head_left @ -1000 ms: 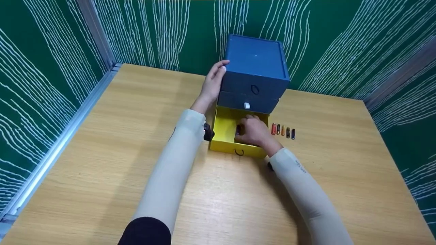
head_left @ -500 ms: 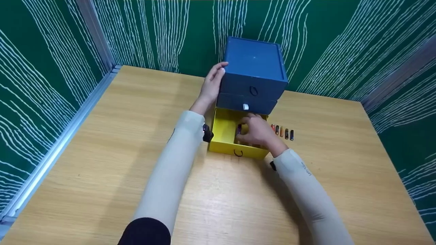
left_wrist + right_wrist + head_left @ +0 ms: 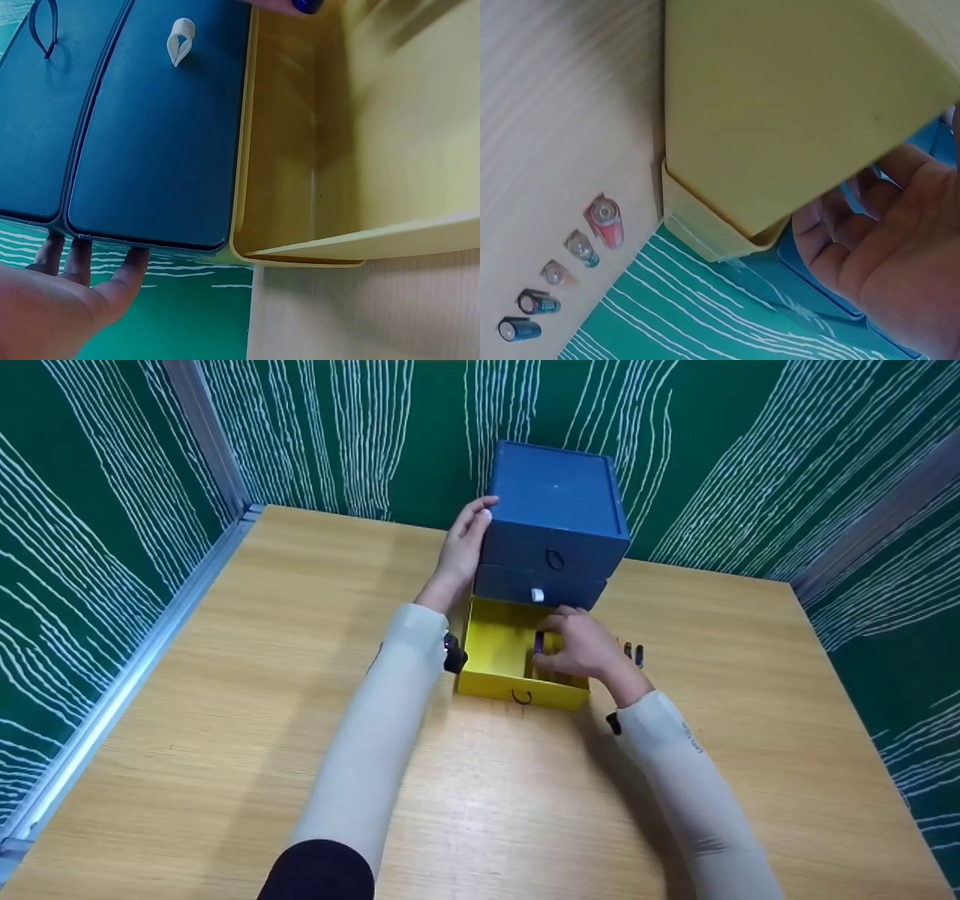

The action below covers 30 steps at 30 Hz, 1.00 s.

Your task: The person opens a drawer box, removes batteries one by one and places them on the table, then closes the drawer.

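A blue drawer cabinet (image 3: 559, 484) stands at the back of the table, its bottom yellow drawer (image 3: 523, 690) pulled out. My left hand (image 3: 459, 553) rests against the cabinet's left side; in the left wrist view its extended fingers (image 3: 124, 281) touch the blue side edge. Over the drawer's right half, my right hand (image 3: 586, 643) pinches a purple battery (image 3: 538, 643) between thumb and fingers. The battery's dark blue end (image 3: 307, 4) shows at the top of the left wrist view. In the right wrist view the drawer wall hides my right fingertips.
Several batteries stand in a row right of the drawer, among them a red battery (image 3: 607, 221) and a dark blue battery (image 3: 519, 330). A white pull tab (image 3: 538, 595) sticks out of the middle drawer. Green walls with white lines (image 3: 352, 435) close off the back and sides.
My right hand has shifted a little to the right with the purple battery, covering more of the battery row in the head view. The left hand stays against the cabinet.
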Motion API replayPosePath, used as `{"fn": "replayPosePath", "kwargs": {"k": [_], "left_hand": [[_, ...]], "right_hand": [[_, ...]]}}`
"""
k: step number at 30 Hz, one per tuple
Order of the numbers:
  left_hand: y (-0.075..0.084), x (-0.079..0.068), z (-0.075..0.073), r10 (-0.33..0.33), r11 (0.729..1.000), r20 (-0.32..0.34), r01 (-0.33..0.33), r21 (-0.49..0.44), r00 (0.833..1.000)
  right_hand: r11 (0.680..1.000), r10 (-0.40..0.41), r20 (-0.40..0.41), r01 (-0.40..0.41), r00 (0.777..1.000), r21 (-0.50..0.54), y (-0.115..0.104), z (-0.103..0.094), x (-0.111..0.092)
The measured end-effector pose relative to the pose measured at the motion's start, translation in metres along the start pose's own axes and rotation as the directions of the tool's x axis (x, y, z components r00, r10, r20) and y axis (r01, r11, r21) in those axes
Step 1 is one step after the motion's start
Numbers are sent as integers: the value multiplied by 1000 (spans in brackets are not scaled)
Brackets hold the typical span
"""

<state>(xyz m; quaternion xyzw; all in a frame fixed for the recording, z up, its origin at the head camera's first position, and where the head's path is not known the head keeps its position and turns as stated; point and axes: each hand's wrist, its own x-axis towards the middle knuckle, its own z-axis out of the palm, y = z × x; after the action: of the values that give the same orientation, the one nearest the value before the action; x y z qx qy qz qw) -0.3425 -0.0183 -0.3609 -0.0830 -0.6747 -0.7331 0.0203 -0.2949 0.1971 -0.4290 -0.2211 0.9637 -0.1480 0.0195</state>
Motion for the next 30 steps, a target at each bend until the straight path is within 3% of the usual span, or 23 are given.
{"fn": "replayPosePath", "kwargs": {"k": [8,13,24,30], "left_hand": [[0,1,1,-15,1000,1,15,5,1000],[-1,0,0,18,1000,4,-18,21,1000],[-2,-1,-1,5,1000,0,-5,26,1000],[0,-1,0,-2,999,-2,2,42,1000]], "right_hand": [[997,55,1,-55,998,59,11,-19,-7],[998,51,-10,-50,999,44,18,-26,-12],[998,44,-9,-44,999,51,31,-31,-16],[996,82,-5,-82,997,39,36,-36,-19]]}}
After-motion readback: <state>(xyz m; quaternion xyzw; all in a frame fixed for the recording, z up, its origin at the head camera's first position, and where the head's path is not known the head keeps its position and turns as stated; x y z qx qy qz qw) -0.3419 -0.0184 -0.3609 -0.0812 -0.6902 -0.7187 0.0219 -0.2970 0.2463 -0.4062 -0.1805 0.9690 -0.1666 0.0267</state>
